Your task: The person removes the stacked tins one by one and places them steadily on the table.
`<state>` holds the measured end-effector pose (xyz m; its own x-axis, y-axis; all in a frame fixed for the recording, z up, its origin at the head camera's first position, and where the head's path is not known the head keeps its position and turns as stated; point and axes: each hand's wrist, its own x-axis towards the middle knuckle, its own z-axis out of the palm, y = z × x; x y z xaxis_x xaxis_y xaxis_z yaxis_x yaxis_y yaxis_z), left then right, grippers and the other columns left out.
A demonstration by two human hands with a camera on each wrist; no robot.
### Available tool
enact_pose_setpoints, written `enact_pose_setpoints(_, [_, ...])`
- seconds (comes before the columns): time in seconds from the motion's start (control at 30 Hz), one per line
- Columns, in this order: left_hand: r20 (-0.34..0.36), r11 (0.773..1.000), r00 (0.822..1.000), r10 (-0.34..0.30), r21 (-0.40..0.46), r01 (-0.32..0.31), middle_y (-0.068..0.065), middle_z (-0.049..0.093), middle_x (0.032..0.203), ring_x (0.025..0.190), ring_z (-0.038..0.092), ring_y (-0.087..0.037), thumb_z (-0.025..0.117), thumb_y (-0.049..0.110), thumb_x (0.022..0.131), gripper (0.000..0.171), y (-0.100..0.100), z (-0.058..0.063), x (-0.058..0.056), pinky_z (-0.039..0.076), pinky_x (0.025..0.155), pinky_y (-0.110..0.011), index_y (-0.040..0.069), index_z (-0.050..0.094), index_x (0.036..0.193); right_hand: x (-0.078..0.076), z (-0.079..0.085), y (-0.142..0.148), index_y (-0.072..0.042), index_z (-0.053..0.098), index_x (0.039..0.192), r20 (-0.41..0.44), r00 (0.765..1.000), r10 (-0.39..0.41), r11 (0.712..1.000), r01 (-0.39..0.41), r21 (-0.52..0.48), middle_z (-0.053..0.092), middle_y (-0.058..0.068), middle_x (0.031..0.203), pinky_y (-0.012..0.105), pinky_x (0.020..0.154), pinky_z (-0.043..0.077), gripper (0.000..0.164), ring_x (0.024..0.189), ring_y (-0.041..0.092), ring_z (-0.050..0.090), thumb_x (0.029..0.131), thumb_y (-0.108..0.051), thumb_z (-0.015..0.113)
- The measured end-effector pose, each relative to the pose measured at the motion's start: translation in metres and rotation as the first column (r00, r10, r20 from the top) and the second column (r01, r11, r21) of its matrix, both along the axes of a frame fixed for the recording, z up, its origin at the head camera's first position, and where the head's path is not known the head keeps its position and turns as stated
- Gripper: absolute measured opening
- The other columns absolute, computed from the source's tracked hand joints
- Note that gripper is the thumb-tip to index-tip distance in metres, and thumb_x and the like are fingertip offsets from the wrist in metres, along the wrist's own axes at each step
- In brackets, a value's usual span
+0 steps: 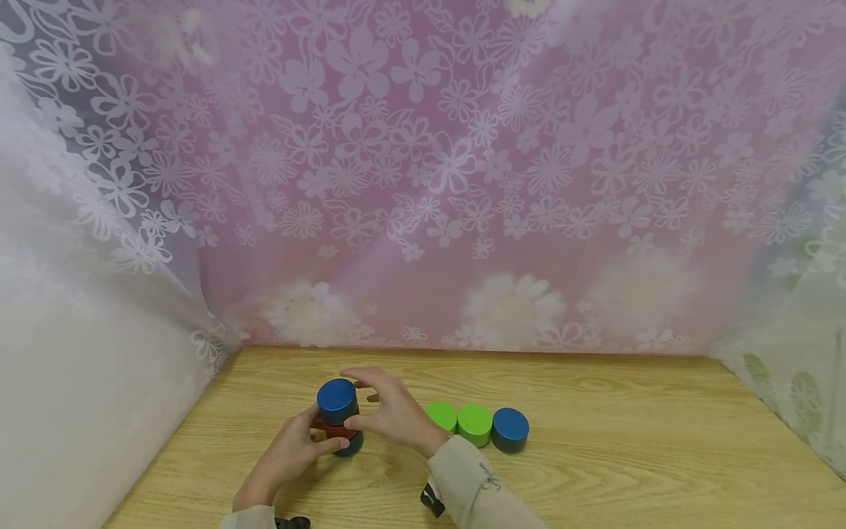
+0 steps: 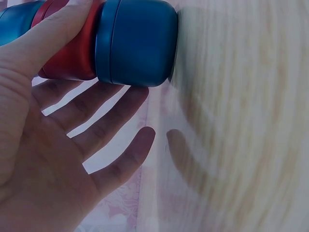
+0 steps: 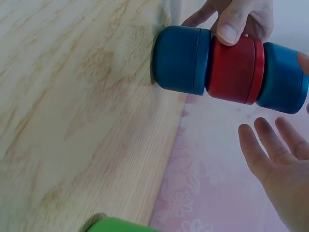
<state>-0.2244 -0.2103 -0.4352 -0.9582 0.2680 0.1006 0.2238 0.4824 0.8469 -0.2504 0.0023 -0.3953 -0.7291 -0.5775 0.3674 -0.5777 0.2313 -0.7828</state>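
Flanking hands [image 1: 344, 433] at three-tin stack [image 1: 338, 419], near table edge [image 1: 198, 411]

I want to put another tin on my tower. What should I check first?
1. Tower upright, blue-red-blue: ok.
2. Bottom tin flat on the table: ok.
3. Left hand steadying the red tin: ok, thumb on it.
4. Right hand free to fetch: ok, fingers spread, holding nothing.
5. Spare tins within reach: ok, two green and one blue lie beside the right wrist.
6. Tins seated squarely on each other: cannot tell.
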Motion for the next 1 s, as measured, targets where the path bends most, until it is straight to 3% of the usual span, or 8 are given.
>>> enact_pose_setpoints(0.27, [-0.006,1.000,1.000,-0.009,-0.008,0.009,-0.018,0.068,0.120,0.106,0.065,-0.036,0.080,0.013,0.089,0.061,-0.001,0.000,0.002,0.054,0.090,-0.057,-0.008,0.052,0.138,-0.001,-0.002,-0.005,-0.008,0.060,0.139,-0.024,1.000,-0.008,1.000,0.007,-0.009,0.057,0.008,0.140,0.044,0.094,0.054,0.058,0.120,0.024,0.057,0.086,-0.003,0.082])
enact_pose_setpoints(0.7, [0.000,1.000,1.000,-0.012,-0.002,0.012,-0.017,0.067,0.120,0.107,0.065,-0.035,0.081,0.016,0.089,0.061,-0.001,0.000,0.000,0.054,0.090,-0.057,-0.006,0.052,0.139,-0.004,-0.004,-0.012,-0.008,0.063,0.134,-0.020,1.000,-0.008,1.000,0.007,-0.022,0.057,0.009,0.139,0.049,0.096,0.053,0.052,0.125,0.025,0.054,0.086,-0.001,0.081])
enact_pose_setpoints(1.0, [-0.024,0.999,0.999,-0.039,0.006,0.039,-0.013,0.068,0.117,0.103,0.066,-0.031,0.080,0.019,0.090,0.058,-0.003,-0.001,0.000,0.055,0.089,-0.056,-0.005,0.054,0.136,-0.002,-0.004,-0.019,-0.006,0.068,0.127,-0.015,1.000,-0.012,1.000,0.011,-0.028,0.056,0.010,0.136,0.032,0.099,0.051,0.042,0.124,0.026,0.054,0.087,0.003,0.078])
